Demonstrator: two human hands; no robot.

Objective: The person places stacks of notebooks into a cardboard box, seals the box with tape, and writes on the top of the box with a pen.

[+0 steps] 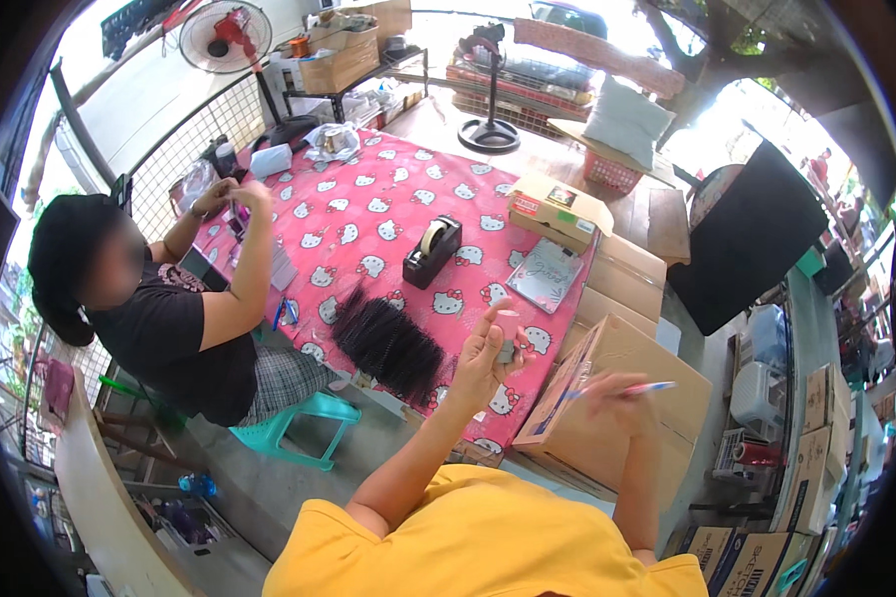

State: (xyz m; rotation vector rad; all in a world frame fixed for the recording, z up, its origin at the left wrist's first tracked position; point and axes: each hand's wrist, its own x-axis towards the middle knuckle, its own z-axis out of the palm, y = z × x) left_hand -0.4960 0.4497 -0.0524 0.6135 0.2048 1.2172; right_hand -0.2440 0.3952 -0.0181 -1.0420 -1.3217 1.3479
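My left hand (483, 360) is raised over the near right part of the table, its fingers closed round a small grey piece (507, 351) whose kind I cannot make out. To its right, above a cardboard box, my right hand (619, 403) is smeared by motion. From it sticks a slim, pen-like thing (652, 387) in white and blue, with the fingers around it. Left of my left hand lies a bundle of thin black bristly strands (386, 343). A black tape dispenser (433, 251) stands beyond that bundle. A plastic-wrapped, silvery flat pack (546, 275) lies near the table's right edge.
A pink patterned cloth covers the table (348, 214). At the left a co-worker (169, 289) sits on a teal stool (304, 423), both hands raised over small things. A large cardboard box (607, 398) stands close at my right, with a smaller open box (562, 211) beyond.
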